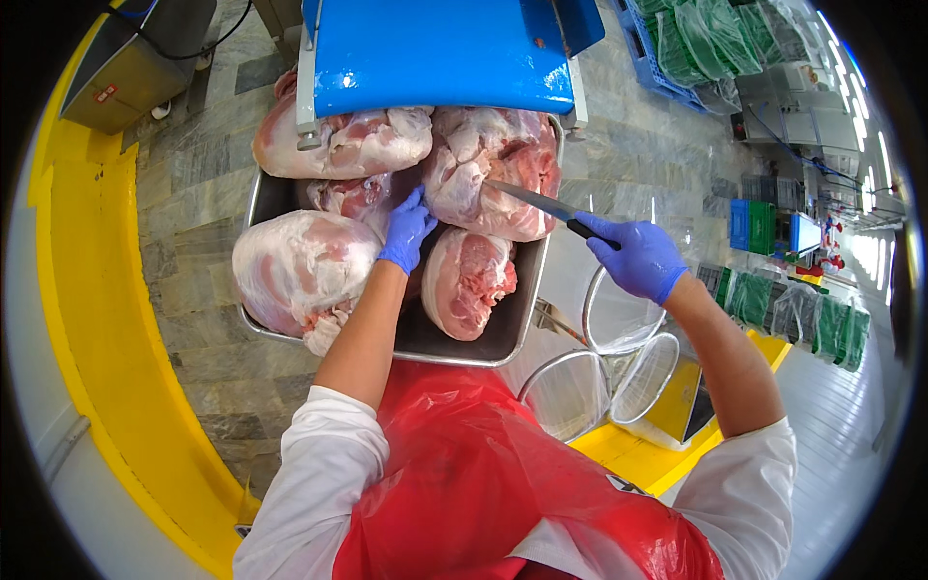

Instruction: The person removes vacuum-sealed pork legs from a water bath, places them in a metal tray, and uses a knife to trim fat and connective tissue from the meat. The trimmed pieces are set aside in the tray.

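Observation:
My right hand point(638, 258), in a blue glove, is closed round the black handle of a knife point(537, 201). The blade points left, and its tip touches a large raw piece of meat point(491, 164) at the top right of a metal tub point(452, 361). My left hand point(410, 230), also gloved in blue, grips the left edge of that same piece; its fingertips are partly hidden. Below it sits a smaller cut of meat point(462, 280) with a red cut face. Two big pale pieces lie on the left, one at the bottom point(307, 261) and one at the top point(360, 142).
A blue conveyor belt point(440, 53) ends just above the tub. Clear-lined round hoops point(568, 391) stand at lower right, beside a yellow ledge point(657, 464). A yellow curb point(97, 319) runs along the left. Green crates point(701, 43) are stacked at far right.

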`<state>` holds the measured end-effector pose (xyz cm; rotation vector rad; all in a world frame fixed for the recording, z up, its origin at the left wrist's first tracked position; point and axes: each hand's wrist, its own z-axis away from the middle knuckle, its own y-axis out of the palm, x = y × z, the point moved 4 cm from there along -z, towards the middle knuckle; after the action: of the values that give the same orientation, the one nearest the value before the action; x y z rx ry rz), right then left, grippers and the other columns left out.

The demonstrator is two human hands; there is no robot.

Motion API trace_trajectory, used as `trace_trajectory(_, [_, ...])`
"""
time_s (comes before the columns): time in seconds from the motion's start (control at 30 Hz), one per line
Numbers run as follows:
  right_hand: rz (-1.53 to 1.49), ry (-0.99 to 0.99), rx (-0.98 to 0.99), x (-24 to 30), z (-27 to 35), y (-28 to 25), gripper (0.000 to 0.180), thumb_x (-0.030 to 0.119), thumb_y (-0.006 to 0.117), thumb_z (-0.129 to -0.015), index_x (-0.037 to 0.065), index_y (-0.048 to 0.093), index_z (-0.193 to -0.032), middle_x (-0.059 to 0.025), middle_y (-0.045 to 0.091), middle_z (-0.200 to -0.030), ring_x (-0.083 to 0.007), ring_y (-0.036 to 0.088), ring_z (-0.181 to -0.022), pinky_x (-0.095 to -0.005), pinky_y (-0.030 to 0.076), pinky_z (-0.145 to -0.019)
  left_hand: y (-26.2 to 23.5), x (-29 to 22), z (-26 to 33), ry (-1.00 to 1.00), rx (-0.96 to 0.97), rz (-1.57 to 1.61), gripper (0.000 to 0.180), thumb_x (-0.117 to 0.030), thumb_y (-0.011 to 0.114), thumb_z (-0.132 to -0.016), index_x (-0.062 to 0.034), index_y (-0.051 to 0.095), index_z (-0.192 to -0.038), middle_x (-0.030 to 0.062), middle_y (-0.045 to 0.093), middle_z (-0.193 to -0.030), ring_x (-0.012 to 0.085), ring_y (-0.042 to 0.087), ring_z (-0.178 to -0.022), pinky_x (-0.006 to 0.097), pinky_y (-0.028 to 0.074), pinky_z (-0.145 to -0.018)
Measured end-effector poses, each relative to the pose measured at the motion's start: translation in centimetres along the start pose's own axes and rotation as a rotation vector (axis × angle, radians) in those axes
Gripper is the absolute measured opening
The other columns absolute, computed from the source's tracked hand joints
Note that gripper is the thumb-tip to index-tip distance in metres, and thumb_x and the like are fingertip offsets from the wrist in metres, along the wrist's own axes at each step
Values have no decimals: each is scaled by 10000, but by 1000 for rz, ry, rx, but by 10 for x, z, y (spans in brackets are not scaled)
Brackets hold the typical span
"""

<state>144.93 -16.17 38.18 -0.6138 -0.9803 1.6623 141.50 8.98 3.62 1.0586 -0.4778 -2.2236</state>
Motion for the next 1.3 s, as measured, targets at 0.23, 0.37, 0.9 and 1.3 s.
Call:
trace_trajectory(0.23, [80,-133,13,18,-27,-11,361,308,542,-1013,257,638,-1357,-202,713,-841,-428,680,-730,-550,536,-667,4,-4,8,-36,14,48,621,-23,502,-963,-116,416,-1571,35,610,-1385,159,584,-1226,361,477,-1064])
trace_trajectory(0.37, [-43,-52,-64,-8,-18,35,430,318,585,-998,291,589,-1427,-220,703,-788,-442,677,-686,-551,543,-631,7,-8,8,-80,-48,-14,625,-48,503,-977,-130,393,-1586,26,604,-1399,161,574,-1253,361,465,-1080])
trace_trajectory(0.9, [-198,-189,-601,-77,-27,236,551,325,653,-985,337,513,-1517,-126,569,-677,-335,598,-510,-458,505,-481,-3,-5,2,189,235,-244,381,24,577,-961,50,594,-1341,129,458,-1521,229,526,-1351,351,479,-1105])
trace_trajectory(1.3, [-278,-99,-102,-74,3,74,435,407,603,-1003,354,592,-1435,-199,725,-892,-428,695,-801,-522,553,-709,-10,0,-3,-17,201,15,555,-80,468,-1008,-163,394,-1552,55,541,-1447,202,579,-1261,411,469,-1085])
